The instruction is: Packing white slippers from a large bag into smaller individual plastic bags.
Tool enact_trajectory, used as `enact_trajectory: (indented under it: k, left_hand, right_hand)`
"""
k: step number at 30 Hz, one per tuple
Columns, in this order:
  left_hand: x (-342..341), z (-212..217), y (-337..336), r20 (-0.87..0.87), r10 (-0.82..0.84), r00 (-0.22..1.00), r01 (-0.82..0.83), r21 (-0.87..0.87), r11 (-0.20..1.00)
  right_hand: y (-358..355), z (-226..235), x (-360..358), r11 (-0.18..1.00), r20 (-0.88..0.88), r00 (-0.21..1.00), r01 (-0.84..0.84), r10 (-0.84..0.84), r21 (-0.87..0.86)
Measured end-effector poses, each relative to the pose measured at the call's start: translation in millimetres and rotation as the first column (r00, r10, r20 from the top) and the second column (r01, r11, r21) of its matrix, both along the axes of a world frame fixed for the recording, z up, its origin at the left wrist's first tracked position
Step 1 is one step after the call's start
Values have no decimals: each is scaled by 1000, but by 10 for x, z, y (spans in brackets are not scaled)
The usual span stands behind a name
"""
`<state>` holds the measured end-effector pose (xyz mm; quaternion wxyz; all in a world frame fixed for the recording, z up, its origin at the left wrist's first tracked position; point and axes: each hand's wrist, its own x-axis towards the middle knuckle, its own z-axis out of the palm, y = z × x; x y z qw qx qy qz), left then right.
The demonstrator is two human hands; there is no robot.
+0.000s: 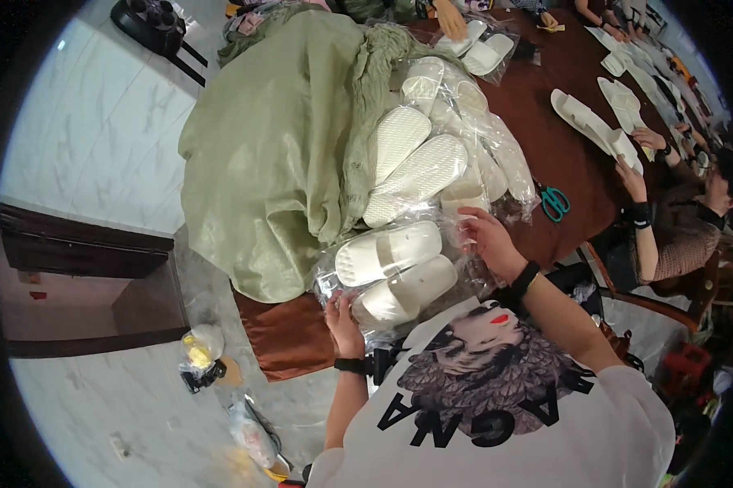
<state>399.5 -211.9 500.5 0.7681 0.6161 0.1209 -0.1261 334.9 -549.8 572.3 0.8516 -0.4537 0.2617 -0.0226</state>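
Observation:
A pair of white slide slippers (388, 254) lies in a clear plastic bag (324, 283) at the table's near edge. My left hand (344, 327) grips the bag's lower left edge, its fingertips partly hidden by the plastic. At the bag's right end, my right hand (493, 246) has its fingers bent onto the crinkled film. Just beyond, two more white slippers (419, 180) lie sole up. Further bagged slippers (474, 122) are heaped behind them.
A large pale green woven sack (269, 154) bulges on the left of the brown-covered table (537, 106). Teal-handled scissors (554, 204) lie to the right. A co-worker at the right holds white slippers (590, 122); another person's hand (451, 20) touches bagged slippers at the far side.

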Motion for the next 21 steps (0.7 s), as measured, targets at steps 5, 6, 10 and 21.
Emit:
enact_trajectory:
  k: [5, 6, 10, 21]
  left_hand:
    - [65, -246, 17, 30, -33, 999, 33, 10, 999]
    - [65, -317, 30, 29, -32, 999, 31, 7, 999]
    - [96, -457, -1, -37, -32, 999, 28, -92, 995]
    - [190, -802, 79, -81, -6, 997, 1, -57, 998]
  right_hand:
    - [15, -367, -124, 975, -62, 975, -209, 213, 70]
    - [84, -327, -98, 951, -105, 952, -296, 287, -87]
    - [136, -519, -67, 844, -121, 926, -376, 358, -383]
    - [319, -431, 35, 615, -362, 701, -713, 615, -337]
